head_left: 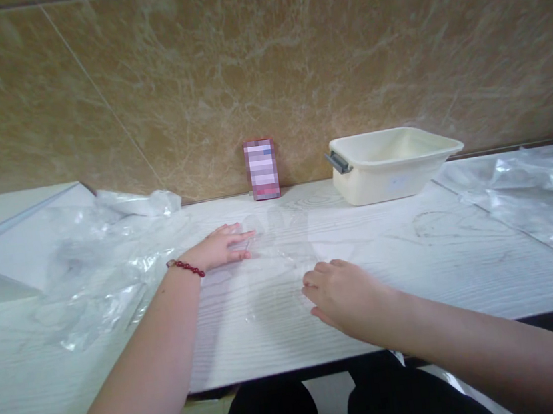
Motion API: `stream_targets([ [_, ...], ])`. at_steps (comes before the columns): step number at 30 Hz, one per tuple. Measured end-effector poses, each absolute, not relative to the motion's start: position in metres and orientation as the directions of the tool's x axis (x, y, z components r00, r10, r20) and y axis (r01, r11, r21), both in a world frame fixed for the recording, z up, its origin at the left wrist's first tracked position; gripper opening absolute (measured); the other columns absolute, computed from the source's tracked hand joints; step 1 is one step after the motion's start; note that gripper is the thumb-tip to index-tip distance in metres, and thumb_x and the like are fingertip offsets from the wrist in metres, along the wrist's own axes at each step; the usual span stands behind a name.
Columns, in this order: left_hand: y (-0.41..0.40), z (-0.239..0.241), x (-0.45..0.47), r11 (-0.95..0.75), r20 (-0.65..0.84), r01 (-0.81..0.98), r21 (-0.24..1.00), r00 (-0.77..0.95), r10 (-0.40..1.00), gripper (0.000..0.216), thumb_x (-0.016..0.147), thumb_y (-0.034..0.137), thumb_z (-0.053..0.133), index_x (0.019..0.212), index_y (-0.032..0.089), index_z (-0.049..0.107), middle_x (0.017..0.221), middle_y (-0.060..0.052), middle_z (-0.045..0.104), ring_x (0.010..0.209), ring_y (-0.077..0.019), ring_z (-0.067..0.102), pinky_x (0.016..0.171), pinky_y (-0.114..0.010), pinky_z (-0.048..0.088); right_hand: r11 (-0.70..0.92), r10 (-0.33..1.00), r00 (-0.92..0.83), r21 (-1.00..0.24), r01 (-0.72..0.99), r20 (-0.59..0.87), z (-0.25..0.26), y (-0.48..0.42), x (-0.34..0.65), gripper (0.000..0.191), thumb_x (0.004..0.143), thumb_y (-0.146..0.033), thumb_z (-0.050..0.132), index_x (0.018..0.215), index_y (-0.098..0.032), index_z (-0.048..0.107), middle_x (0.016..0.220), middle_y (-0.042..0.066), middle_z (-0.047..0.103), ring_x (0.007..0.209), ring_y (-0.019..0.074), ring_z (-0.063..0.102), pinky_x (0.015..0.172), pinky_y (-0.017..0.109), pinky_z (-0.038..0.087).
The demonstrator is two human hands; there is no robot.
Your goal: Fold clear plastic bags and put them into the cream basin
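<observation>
A clear plastic bag (275,277) lies flat on the white wood-grain table, its outline faint against the surface. My left hand (225,245), with a red bead bracelet (186,267) at the wrist, rests on the bag's left side with fingers stretched and apart. At the bag's right edge, the fingers of my right hand (340,293) are bent and closed on the film. My right fingertips are partly hidden. To the left, a heap of clear plastic bags (106,261) lies crumpled beside my left forearm.
A cream plastic bin (379,181) with a grey handle stands against the brown marbled wall (258,55). A phone-like object (262,170), its face blurred, leans there too. More clear plastic (541,191) lies at right; a white box-like piece (24,245) is at left.
</observation>
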State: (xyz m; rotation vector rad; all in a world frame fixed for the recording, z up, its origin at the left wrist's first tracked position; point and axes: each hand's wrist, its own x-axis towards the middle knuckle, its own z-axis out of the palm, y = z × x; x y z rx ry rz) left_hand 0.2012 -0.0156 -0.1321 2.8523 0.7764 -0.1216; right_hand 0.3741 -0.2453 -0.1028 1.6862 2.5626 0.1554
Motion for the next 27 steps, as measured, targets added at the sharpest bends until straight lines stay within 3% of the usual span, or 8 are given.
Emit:
stream_targets([
  [8,-0.027,-0.13,0.214,-0.898,0.007,0.386,0.212,0.918,0.396,0.047,0.072,0.055,0.038,0.112,0.032,0.047,0.129,-0.001,0.035,0.119,-0.021,0.025,0.096,-0.035,0.017,0.332,0.936,-0.347,0.162,0.929,0.068,-0.12,-0.251,0.357,0.011,0.073,-0.012,0.046,0.076,-0.013,0.057,0.075,0.007,0.057,0.07,0.0175,0.051,0.059,0.03,0.037],
  [11,-0.04,-0.123,0.221,-0.891,0.056,0.332,0.309,0.929,0.365,0.044,0.073,0.051,0.041,0.109,0.028,0.051,0.125,-0.002,0.04,0.117,-0.0181,0.03,0.096,-0.031,0.019,0.321,0.941,-0.331,0.123,0.939,0.075,-0.118,-0.247,0.358,0.012,0.073,-0.013,0.045,0.075,-0.014,0.057,0.075,0.007,0.058,0.07,0.0178,0.052,0.06,0.03,0.037],
  [14,-0.055,-0.113,0.227,-0.842,0.113,0.277,0.462,0.924,0.366,0.043,0.075,0.048,0.039,0.107,0.024,0.053,0.118,-0.003,0.049,0.111,-0.0158,0.039,0.095,-0.029,0.023,0.265,0.959,-0.264,-0.003,0.964,0.099,-0.11,-0.242,0.36,0.016,0.075,-0.018,0.042,0.073,-0.015,0.058,0.075,0.006,0.06,0.073,0.0172,0.053,0.065,0.03,0.037],
  [20,-0.071,-0.108,0.231,-0.566,0.067,0.176,0.805,0.921,0.383,0.052,0.074,0.056,0.032,0.099,0.018,0.058,0.106,-0.006,0.058,0.1,-0.0179,0.049,0.088,-0.03,0.033,0.186,0.979,-0.142,-0.362,0.913,0.146,-0.079,-0.234,0.368,0.016,0.07,-0.018,0.045,0.076,-0.019,0.06,0.077,0.001,0.062,0.073,0.013,0.054,0.068,0.023,0.038],
  [24,-0.064,-0.114,0.229,-0.247,0.048,0.063,0.967,0.906,0.421,0.068,0.07,0.065,0.025,0.098,0.012,0.056,0.106,-0.012,0.056,0.1,-0.0207,0.05,0.088,-0.034,0.034,0.168,0.977,-0.094,-0.427,0.889,0.189,-0.055,-0.213,0.378,0.015,0.069,-0.019,0.047,0.073,-0.018,0.061,0.078,0.001,0.062,0.073,0.012,0.054,0.066,0.021,0.038],
  [27,-0.055,-0.117,0.224,-0.04,0.016,0.003,0.999,0.887,0.461,0.072,0.067,0.069,0.022,0.1,0.013,0.053,0.108,-0.013,0.055,0.102,-0.022,0.049,0.088,-0.037,0.033,0.061,0.997,-0.026,-0.482,0.874,0.078,-0.043,-0.183,0.389,0.016,0.07,-0.022,0.048,0.074,-0.017,0.063,0.076,0.002,0.063,0.07,0.0113,0.054,0.063,0.021,0.039],
])
